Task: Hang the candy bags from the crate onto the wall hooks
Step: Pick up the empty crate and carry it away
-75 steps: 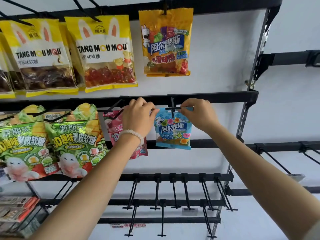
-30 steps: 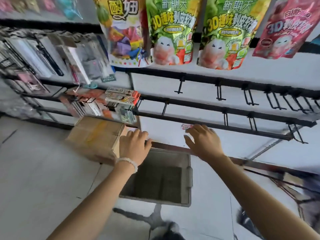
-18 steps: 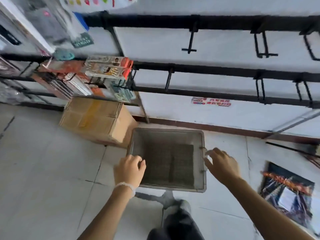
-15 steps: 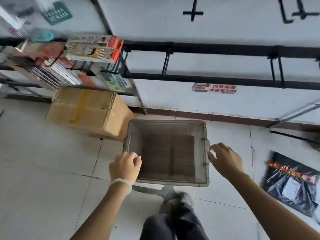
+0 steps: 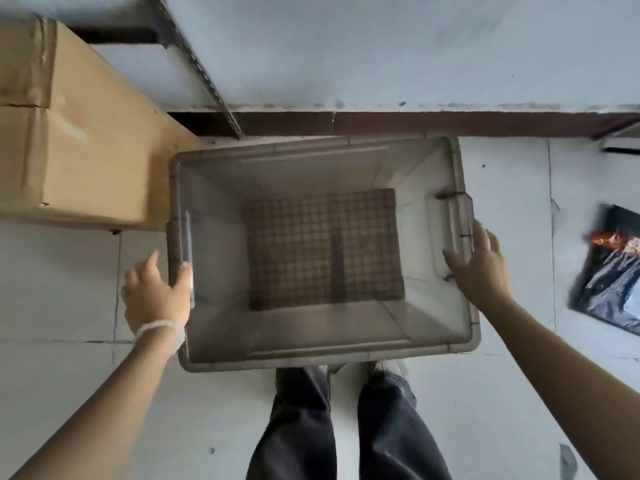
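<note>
The grey plastic crate sits on the pale tiled floor at the foot of the white wall, and nothing lies inside it: only its gridded bottom shows, with no candy bags in sight. That suggests the hanging is finished, or nearly so, and what remains is probably just moving the crate aside. No wall hooks appear in this downward view, so the hung bags cannot be checked here.

The left hand rests against the crate's left rim, thumb over the edge by the handle slot and fingers spread on the outside wall, not yet clamped. The right hand lies against the right handle with fingers straight and loose, gripping nothing.

The crate is a rigid, smooth-walled rectangular tub, tapering toward its base, with a thick rolled rim and moulded side handles. Just left of it stands a taped corrugated cardboard box, matte and square-edged. To the right a glossy, crinkled dark plastic bag lies flat on the floor.
</note>
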`<state>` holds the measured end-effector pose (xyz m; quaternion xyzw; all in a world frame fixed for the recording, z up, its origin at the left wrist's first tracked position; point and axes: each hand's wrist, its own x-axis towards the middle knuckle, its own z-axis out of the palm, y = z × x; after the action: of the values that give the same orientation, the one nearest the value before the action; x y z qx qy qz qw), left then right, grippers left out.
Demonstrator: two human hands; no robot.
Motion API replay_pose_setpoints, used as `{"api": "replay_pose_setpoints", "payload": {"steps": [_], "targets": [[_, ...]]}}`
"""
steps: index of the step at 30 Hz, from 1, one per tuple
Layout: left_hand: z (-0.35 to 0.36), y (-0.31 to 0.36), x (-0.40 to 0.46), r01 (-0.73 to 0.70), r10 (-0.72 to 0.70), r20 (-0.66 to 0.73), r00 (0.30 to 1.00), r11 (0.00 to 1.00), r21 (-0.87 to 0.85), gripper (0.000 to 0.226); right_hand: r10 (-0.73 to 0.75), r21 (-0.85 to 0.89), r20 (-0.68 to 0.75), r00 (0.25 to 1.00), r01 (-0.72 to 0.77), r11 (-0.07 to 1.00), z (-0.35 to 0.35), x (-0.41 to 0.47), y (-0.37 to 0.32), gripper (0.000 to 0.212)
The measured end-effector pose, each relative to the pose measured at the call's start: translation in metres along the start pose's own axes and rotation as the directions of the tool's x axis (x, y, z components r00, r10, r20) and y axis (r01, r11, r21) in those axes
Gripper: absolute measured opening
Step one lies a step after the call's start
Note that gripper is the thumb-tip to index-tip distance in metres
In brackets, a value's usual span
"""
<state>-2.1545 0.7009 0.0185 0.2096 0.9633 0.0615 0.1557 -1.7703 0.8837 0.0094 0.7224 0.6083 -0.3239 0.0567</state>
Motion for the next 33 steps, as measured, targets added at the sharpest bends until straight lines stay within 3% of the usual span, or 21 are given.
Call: {"api": "replay_pose_setpoints", "payload": {"steps": [5, 7, 12, 19, 25, 33], "targets": [[0.037, -0.006, 0.032, 0.092, -0.055, 0.15, 0.987, 0.963, -0.254, 0.056, 0.046, 0.12, -0.096, 0.994, -0.034, 0.992, 0.022, 0.021, -0.004, 0.075], [0.041, -0.001, 0.038, 0.103, -0.057, 0.15, 0.987, 0.942, -0.319, 0.056, 0.099, 0.152, -0.096, 0.99, -0.084, 0.985, 0.02, 0.024, -0.007, 0.075], [0.013, 0.007, 0.025, 0.098, -0.056, 0.143, 0.988, 0.948, -0.304, 0.046, 0.203, 0.205, -0.141, 0.969, -0.172, 0.964, -0.003, -0.002, -0.008, 0.067], [-0.078, 0.042, -0.011, -0.011, 0.042, 0.155, 0.987, 0.98, -0.199, 0.052, 0.289, 0.217, -0.222, 0.931, -0.242, 0.946, -0.069, -0.074, 0.001, 0.06], [-0.166, 0.084, -0.059, -0.143, 0.173, 0.184, 0.968, 0.976, -0.165, 0.052, 0.386, 0.332, -0.26, 0.885, -0.293, 0.897, -0.146, -0.168, 0.019, 0.059], [-0.25, 0.167, -0.144, -0.419, 0.462, 0.249, 0.852, 0.884, -0.208, 0.044, 0.569, 0.498, -0.355, 0.742, -0.365, 0.787, -0.24, -0.31, 0.082, 0.059]]}}
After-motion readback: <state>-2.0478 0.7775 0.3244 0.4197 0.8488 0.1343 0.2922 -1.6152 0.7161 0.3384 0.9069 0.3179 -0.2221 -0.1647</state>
